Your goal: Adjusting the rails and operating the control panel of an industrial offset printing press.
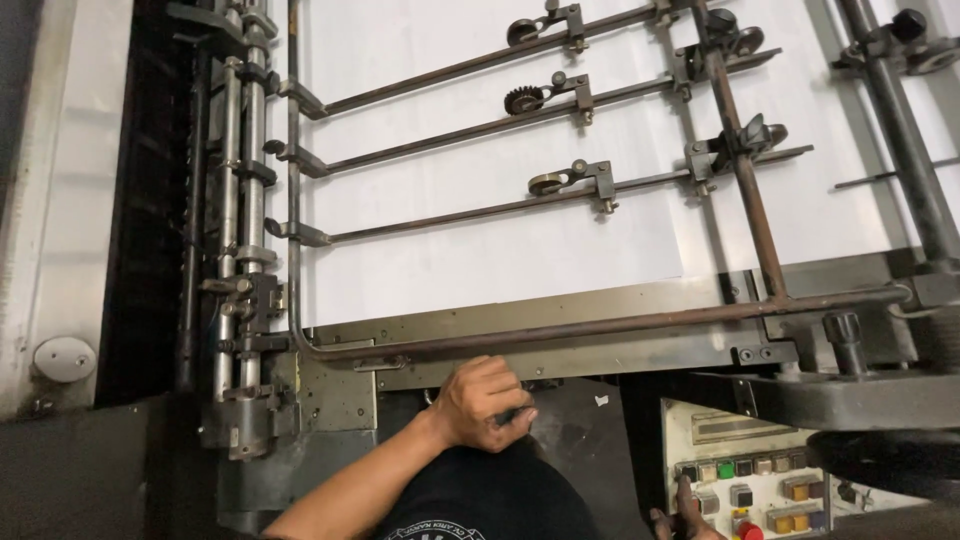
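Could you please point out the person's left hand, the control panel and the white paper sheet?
left hand (pixel 483 402): head view, back of the hand.
control panel (pixel 757 478): head view, button area.
white paper sheet (pixel 480 250): head view, bare middle.

Right hand (pixel 686 516) cut off by the bottom edge, left hand's (pixel 482 402) fingertips hidden under the metal plate (pixel 560 320)

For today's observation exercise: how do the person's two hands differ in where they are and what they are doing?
The left hand shows in full, curled with bent fingers under the machine's metal plate; the right hand is cut off by the picture's lower edge. The left hand is at centre, the right hand reaches the control panel with its coloured buttons. Both are bare.
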